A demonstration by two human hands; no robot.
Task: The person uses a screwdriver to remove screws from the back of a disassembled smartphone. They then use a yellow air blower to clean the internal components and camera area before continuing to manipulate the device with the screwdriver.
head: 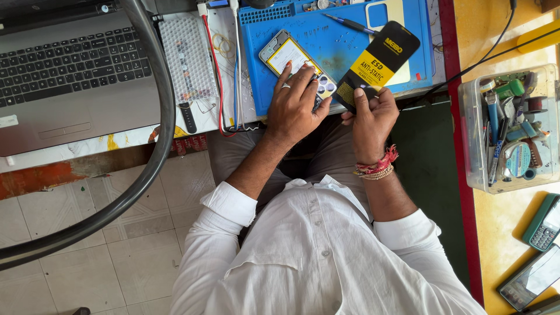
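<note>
My left hand (294, 105) rests flat on the lower end of an opened smartphone (286, 55) that lies on a blue work mat (335, 44). A ring shows on one finger. My right hand (370, 114) pinches the lower end of a long black and yellow flat pouch (379, 61), which leans up over the mat's front edge. A red thread band and beads circle my right wrist. Both sleeves are white.
A grey laptop (70, 70) sits at the left. A white perforated tray (186, 58) and red and white cables (224, 70) lie beside the mat. A pen (350, 24) rests on the mat. A clear tool box (510, 128) and two handsets (539, 251) are at right.
</note>
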